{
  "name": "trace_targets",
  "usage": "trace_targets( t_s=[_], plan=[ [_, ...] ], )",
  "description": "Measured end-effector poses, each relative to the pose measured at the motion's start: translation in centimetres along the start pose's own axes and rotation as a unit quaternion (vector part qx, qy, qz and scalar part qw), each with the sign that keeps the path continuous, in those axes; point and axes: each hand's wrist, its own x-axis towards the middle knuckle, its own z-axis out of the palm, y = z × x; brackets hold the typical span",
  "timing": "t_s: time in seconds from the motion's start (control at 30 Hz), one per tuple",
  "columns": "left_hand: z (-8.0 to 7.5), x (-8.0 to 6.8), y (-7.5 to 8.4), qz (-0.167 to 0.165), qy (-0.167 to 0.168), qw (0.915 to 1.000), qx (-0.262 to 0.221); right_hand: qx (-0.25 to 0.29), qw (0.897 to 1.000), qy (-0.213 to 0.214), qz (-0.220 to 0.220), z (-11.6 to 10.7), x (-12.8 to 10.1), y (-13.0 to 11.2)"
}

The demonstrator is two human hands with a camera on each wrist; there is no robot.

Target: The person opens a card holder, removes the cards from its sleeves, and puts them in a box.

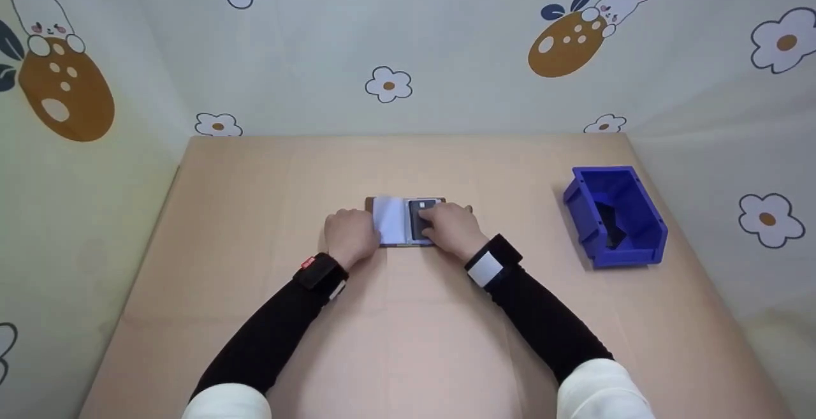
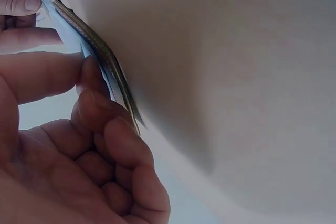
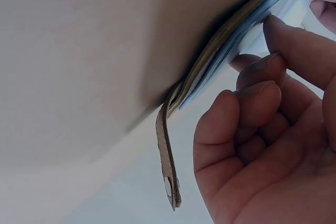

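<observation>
An open card holder (image 1: 391, 243) with a brown cover and clear bluish sleeves lies on the table between both hands. A dark card (image 1: 416, 231) with a small pale mark shows in its right half. My left hand (image 1: 352, 235) grips the holder's left side, thumb against the sleeves (image 2: 65, 27) and the other fingers curled at the edge. With thumb and forefinger, my right hand (image 1: 456, 231) pinches at the dark card, its other fingers curled in. The brown strap (image 3: 167, 156) of the holder sticks out beside the right fingers.
A blue plastic bin (image 1: 644, 250) stands at the right of the table (image 1: 268, 176), with dark flat pieces (image 1: 610, 224) inside. A white curtain (image 1: 306, 55) printed with flowers and rabbits hangs behind and along both sides.
</observation>
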Motion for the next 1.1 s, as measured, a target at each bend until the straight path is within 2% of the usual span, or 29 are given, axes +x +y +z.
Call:
trace_targets(
  t_s=[0.33, 0.67, 1.1],
  plan=[
    [-0.4, 0.2, 0.0, -0.009, 0.004, 0.9999, 0.007, 0.0, 1.0, -0.002, -0.004, 0.0, 0.0, 0.0],
    [-0.2, 0.2, 0.0, 0.003, 0.011, 0.9999, 0.0, 0.003, 1.0, 0.006, -0.012, -0.2, 0.0, 0.0],
    [-0.3, 0.2, -0.1, 0.01, 0.012, 0.9999, 0.005, 0.011, 0.999, 0.008, 0.033, -1.8, -0.1, 1.4]
  ],
)
